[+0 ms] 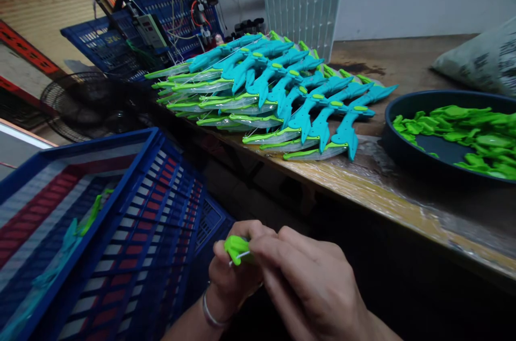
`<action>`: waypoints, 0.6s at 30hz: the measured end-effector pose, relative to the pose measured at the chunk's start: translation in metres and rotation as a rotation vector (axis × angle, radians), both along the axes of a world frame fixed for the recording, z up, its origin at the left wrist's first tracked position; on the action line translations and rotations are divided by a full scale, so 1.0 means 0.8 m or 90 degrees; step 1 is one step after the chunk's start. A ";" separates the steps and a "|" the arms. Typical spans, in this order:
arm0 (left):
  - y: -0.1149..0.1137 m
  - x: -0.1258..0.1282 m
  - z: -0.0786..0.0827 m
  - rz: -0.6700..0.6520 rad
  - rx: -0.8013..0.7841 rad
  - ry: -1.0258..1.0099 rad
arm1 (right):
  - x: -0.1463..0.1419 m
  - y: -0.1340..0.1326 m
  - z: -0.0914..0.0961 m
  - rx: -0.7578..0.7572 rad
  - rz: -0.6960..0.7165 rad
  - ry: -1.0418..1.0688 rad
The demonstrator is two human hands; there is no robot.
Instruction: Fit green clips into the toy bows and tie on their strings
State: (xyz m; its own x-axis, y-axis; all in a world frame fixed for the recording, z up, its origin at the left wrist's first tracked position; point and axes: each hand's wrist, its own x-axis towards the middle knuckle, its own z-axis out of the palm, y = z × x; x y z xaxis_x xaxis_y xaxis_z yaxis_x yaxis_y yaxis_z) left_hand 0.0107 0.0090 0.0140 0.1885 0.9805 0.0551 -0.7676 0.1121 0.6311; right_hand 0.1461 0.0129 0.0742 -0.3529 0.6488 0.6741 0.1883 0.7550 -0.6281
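Note:
Low in the middle of the view, my left hand (228, 276) is closed on a small lime-green plastic piece (236, 248), which pokes out between thumb and fingers. A thin white string lies across that piece. My right hand (310, 271) is closed too, its fingertips pressed together against the green piece's right side; whatever sits inside them is hidden. Beyond both hands, a large pile of turquoise-and-green plastic items (278, 88) covers part of the wooden table (363, 177). These items have clear film and white strings on them.
A dark round tub (419, 156) on the table at right holds several lime-green pieces (484, 131). The blue crate (133, 212) at lower left contains a turquoise-and-green item (70, 236). Behind are a black fan (88, 104), a ribbed translucent panel (302, 0) and a sack (479, 59).

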 end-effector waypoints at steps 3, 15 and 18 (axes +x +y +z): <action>0.002 0.001 0.008 -0.003 -0.035 0.032 | -0.006 0.001 -0.003 0.016 0.014 -0.003; -0.001 -0.012 0.022 -0.029 -0.156 0.228 | -0.006 0.021 -0.023 0.237 -0.252 -0.230; 0.001 -0.015 0.015 0.050 -0.103 0.319 | -0.001 0.027 -0.029 0.257 -0.242 -0.247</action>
State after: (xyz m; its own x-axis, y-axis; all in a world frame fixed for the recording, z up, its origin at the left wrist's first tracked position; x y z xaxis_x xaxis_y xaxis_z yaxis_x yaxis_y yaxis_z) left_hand -0.0012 0.0096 0.0257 0.0786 0.9813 -0.1757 -0.3858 0.1924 0.9023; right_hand 0.1452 0.0346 0.0513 -0.4155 0.4991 0.7604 0.6414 0.7535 -0.1440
